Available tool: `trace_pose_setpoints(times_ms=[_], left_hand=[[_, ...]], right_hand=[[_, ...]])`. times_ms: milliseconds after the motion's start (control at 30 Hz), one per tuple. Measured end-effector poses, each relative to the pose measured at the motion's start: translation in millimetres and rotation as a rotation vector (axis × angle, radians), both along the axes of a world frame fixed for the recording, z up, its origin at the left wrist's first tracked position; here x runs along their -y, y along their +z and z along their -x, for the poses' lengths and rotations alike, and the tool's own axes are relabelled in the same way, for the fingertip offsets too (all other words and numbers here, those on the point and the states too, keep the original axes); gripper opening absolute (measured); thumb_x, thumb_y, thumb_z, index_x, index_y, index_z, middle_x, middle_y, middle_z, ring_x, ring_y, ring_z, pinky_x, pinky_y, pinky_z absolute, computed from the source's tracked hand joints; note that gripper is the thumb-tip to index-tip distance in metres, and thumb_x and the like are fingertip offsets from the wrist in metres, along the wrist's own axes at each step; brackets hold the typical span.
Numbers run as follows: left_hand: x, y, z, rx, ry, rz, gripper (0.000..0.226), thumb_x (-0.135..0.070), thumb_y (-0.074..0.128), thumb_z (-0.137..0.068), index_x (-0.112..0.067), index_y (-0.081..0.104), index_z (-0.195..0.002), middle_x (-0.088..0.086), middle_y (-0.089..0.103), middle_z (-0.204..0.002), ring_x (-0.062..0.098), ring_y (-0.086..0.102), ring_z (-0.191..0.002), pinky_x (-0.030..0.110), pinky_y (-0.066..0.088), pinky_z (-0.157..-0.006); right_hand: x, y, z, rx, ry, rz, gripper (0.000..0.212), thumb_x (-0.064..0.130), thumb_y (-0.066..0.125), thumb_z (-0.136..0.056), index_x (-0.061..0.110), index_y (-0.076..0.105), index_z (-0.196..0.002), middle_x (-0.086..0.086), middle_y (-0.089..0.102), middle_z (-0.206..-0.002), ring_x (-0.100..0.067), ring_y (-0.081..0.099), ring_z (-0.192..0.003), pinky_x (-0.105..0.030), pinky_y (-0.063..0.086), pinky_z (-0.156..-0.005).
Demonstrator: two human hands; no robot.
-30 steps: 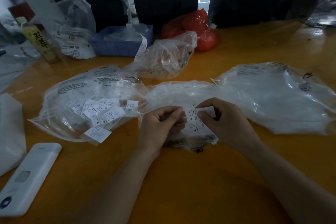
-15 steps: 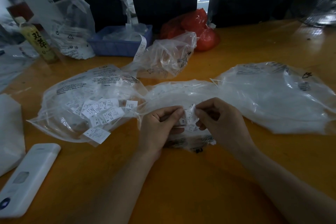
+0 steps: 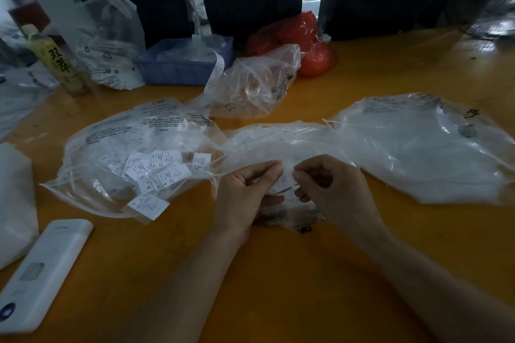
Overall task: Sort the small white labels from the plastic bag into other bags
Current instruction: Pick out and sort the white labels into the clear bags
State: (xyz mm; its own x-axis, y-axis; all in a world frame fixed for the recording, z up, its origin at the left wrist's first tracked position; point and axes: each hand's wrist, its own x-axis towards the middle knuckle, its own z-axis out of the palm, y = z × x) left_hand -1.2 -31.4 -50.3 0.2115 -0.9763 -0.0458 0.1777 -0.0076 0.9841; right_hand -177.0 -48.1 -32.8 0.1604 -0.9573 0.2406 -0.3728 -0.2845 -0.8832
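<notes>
Your left hand [image 3: 245, 192] and right hand [image 3: 331, 189] both pinch small labels [image 3: 282, 182] over the middle bag [image 3: 278, 142]; next, separate one and drop it into the bag left of it [image 3: 117, 133].

The hands [image 3: 287, 189] hide most of the labels [image 3: 284, 182] between them; their print is unreadable.

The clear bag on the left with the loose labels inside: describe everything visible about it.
The clear bag is thin, crinkled, see-through plastic with black printed text on its far side. It lies flat on the orange table, holding a loose, overlapping heap of small white labels; some show L, XL, S. Its right edge meets the middle bag. Neither hand touches it.
</notes>
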Motion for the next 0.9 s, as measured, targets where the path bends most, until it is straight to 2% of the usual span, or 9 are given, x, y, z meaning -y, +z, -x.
trace_pose_setpoints(times_ms=[167, 300, 433, 500, 600, 667, 767, 833, 900], left_hand=[[0, 1, 0, -0.006, 0.009, -0.008, 0.024, -0.038, 0.084, -0.076, -0.031, 0.086, -0.098, -0.011, 0.080, -0.111, 0.008, 0.078, -0.096, 0.028, 0.065, -0.066], [-1, 2, 1, 0.014, -0.006, 0.002, 0.020, -0.038, 0.083, -0.078, -0.033, 0.086, -0.097, -0.010, 0.080, -0.110, 0.008, 0.077, -0.100, 0.027, 0.064, -0.066], [-3, 5, 1, 0.184, 0.010, 0.050, 0.021, -0.046, 0.080, -0.081, -0.039, 0.084, -0.101, -0.016, 0.081, -0.106, -0.001, 0.075, -0.099, 0.016, 0.060, -0.073], [-4, 6, -1, 0.204, 0.013, 0.058, 0.018, -0.042, 0.079, -0.088, -0.040, 0.082, -0.106, -0.011, 0.081, -0.103, 0.005, 0.077, -0.090, 0.024, 0.063, -0.072], [-4, 7, -7, 0.380, 0.027, 0.122, 0.023, -0.029, 0.078, -0.095, -0.043, 0.077, -0.113, -0.002, 0.078, -0.090, 0.014, 0.076, -0.078, 0.029, 0.064, -0.072], [-5, 10, -9, 0.442, 0.034, 0.165, 0.028, -0.022, 0.079, -0.094, -0.038, 0.075, -0.117, 0.000, 0.076, -0.090, 0.018, 0.076, -0.073, 0.031, 0.064, -0.069], [-4, 22, -18, 0.596, 0.092, 0.284, 0.030, -0.012, 0.077, -0.094, -0.030, 0.073, -0.117, -0.001, 0.071, -0.103, 0.007, 0.069, -0.072, 0.017, 0.057, -0.065], [-3, 34, -35, 0.788, 0.234, 0.349, 0.028, -0.005, 0.074, -0.092, -0.025, 0.074, -0.113, -0.006, 0.063, -0.117, 0.000, 0.064, -0.079, 0.007, 0.053, -0.070], [-1, 43, -62, 0.995, 0.383, 0.303, 0.024, -0.001, 0.071, -0.093, -0.018, 0.077, -0.110, 0.000, 0.066, -0.117, -0.004, 0.061, -0.080, 0.003, 0.051, -0.073]], right_hand=[[0, -1, 1, 0.010, 0.073, -0.042, 0.013, 0.033, 0.070, -0.093, 0.035, 0.070, -0.106, 0.021, 0.074, -0.086, -0.002, 0.072, -0.074, -0.026, 0.062, -0.072], [3, -3, 1, 0.040, 0.079, -0.071, 0.012, 0.023, 0.072, -0.094, 0.033, 0.069, -0.100, 0.016, 0.074, -0.081, -0.005, 0.072, -0.071, -0.028, 0.062, -0.072], [2, -3, 1, 0.036, 0.082, -0.063, 0.013, 0.020, 0.071, -0.094, 0.032, 0.069, -0.100, 0.014, 0.074, -0.080, -0.006, 0.073, -0.071, -0.027, 0.062, -0.069], [3, -1, 3, 0.076, 0.029, -0.041, 0.012, 0.018, 0.071, -0.095, 0.029, 0.070, -0.100, 0.014, 0.074, -0.081, -0.006, 0.072, -0.071, -0.022, 0.060, -0.069], [4, 3, 6, 0.099, -0.049, 0.022, 0.014, 0.017, 0.071, -0.096, 0.031, 0.068, -0.099, 0.018, 0.073, -0.081, -0.003, 0.071, -0.070, -0.016, 0.057, -0.066], [4, 4, 7, 0.097, -0.058, 0.035, 0.012, 0.018, 0.071, -0.096, 0.029, 0.069, -0.101, 0.017, 0.073, -0.081, -0.003, 0.071, -0.070, -0.018, 0.058, -0.066], [4, 6, 7, 0.099, -0.057, 0.046, 0.013, 0.018, 0.069, -0.096, 0.026, 0.069, -0.107, 0.017, 0.073, -0.086, -0.004, 0.072, -0.074, -0.020, 0.059, -0.069], [4, 9, 10, 0.107, -0.070, 0.086, 0.014, 0.017, 0.067, -0.097, 0.024, 0.068, -0.109, 0.015, 0.073, -0.087, -0.005, 0.072, -0.075, -0.019, 0.059, -0.069], [6, 15, 15, 0.107, -0.107, 0.155, 0.013, 0.016, 0.067, -0.097, 0.022, 0.067, -0.108, 0.013, 0.073, -0.086, -0.006, 0.071, -0.075, -0.018, 0.058, -0.068]])
